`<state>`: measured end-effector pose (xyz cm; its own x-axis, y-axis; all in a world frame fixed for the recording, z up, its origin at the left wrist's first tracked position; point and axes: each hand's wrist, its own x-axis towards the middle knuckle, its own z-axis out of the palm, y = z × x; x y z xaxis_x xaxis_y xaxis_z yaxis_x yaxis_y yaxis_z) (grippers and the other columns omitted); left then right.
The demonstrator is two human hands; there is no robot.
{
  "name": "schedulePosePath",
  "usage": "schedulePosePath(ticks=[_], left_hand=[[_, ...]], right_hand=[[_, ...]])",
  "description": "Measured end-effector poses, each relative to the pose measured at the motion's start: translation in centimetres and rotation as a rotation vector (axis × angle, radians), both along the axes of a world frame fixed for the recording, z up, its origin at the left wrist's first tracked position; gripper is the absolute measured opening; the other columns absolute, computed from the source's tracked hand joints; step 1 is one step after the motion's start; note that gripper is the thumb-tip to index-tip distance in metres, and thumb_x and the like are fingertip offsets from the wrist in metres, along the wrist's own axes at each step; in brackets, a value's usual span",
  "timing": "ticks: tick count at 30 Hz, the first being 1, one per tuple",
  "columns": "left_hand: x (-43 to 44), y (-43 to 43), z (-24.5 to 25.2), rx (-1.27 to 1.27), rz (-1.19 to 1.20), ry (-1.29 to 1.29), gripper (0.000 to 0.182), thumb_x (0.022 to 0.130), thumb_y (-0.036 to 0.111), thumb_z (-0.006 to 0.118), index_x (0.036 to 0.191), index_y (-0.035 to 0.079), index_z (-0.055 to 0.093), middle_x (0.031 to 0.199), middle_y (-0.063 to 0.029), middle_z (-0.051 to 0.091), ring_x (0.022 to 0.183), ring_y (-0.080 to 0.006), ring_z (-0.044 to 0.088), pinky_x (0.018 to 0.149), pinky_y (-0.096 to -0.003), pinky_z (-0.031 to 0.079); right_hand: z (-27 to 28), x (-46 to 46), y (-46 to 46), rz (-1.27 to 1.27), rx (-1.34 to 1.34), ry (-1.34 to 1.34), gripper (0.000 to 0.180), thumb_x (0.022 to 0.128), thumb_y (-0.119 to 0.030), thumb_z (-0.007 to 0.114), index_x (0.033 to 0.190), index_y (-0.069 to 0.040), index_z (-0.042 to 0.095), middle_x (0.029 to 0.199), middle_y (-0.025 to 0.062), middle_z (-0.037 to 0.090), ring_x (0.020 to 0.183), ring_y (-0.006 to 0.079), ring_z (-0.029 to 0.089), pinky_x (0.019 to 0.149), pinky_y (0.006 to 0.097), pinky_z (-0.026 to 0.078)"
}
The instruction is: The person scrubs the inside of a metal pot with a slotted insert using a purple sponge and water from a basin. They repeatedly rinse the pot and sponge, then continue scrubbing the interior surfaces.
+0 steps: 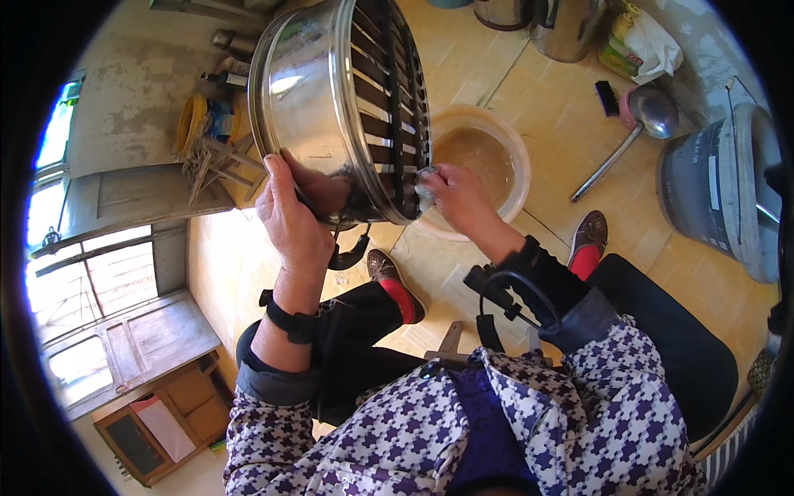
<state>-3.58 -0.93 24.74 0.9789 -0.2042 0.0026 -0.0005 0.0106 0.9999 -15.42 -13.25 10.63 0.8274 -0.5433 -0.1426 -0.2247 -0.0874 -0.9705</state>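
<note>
A shiny stainless steel steamer tier is held up on its side, its dark slotted base facing right. My left hand grips its rim at the lower left, thumb along the outer wall. From the underside of the tier hangs a black loop handle. Bunched in the fingers of my right hand is a small greyish scrubbing pad or cloth, which touches the lower edge of the slotted base. Behind that hand, a pale plastic basin on the floor holds murky brownish water.
A metal ladle rests over a pink container by a dark brush. To the right stands a large grey bucket. A yellow-green bottle is near the wall. A wooden stool and yellow tub are at left.
</note>
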Motion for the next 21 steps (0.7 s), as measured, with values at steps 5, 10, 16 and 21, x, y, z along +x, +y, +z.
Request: schedulePosePath(ticks=[5, 10, 16, 21], left_hand=[[0.5, 0.7, 0.2, -0.035, 0.073, 0.053, 0.038, 0.101, 0.041, 0.052, 0.088, 0.006, 0.061, 0.068, 0.0012, 0.055, 0.059, -0.0079, 0.051, 0.055, -0.0233, 0.041], [1.8, 2.1, 0.4, -0.143, -0.02, 0.22, 0.051, 0.101, 0.051, 0.043, 0.126, 0.009, 0.056, 0.112, -0.0075, 0.065, 0.101, -0.0211, 0.063, 0.086, -0.0356, 0.053], [2.0, 2.7, 0.2, -0.135, -0.13, 0.218, 0.055, 0.102, 0.05, 0.043, 0.132, 0.005, 0.05, 0.119, -0.0102, 0.061, 0.109, -0.0229, 0.059, 0.096, -0.0362, 0.048], [2.1, 2.3, -0.3, -0.097, -0.092, 0.212, 0.055, 0.102, 0.049, 0.041, 0.134, 0.005, 0.049, 0.126, -0.011, 0.059, 0.113, -0.0236, 0.058, 0.098, -0.0361, 0.047]], right_hand=[[-8.2, 0.6, -1.9, -0.24, 0.08, 0.19, 0.028, 0.091, -0.027, 0.052, 0.088, -0.003, 0.065, 0.077, 0.0219, 0.063, 0.074, 0.0398, 0.062, 0.067, 0.0451, 0.048], [-8.6, -1.0, -3.5, -0.201, 1.05, 0.007, 0.025, 0.096, -0.033, 0.05, 0.105, -0.014, 0.065, 0.1, -0.0012, 0.067, 0.091, 0.0125, 0.061, 0.084, 0.0326, 0.048], [-5.9, -0.3, -2.9, -0.301, 1.132, -0.336, 0.034, 0.098, -0.042, 0.053, 0.108, -0.011, 0.062, 0.096, -0.0009, 0.065, 0.09, 0.0116, 0.06, 0.085, 0.0333, 0.048], [-5.8, 0.5, -2.4, -0.31, 1.097, -0.149, 0.033, 0.095, -0.034, 0.063, 0.115, -0.009, 0.058, 0.1, 0.0018, 0.064, 0.091, 0.0108, 0.059, 0.082, 0.0307, 0.048]])
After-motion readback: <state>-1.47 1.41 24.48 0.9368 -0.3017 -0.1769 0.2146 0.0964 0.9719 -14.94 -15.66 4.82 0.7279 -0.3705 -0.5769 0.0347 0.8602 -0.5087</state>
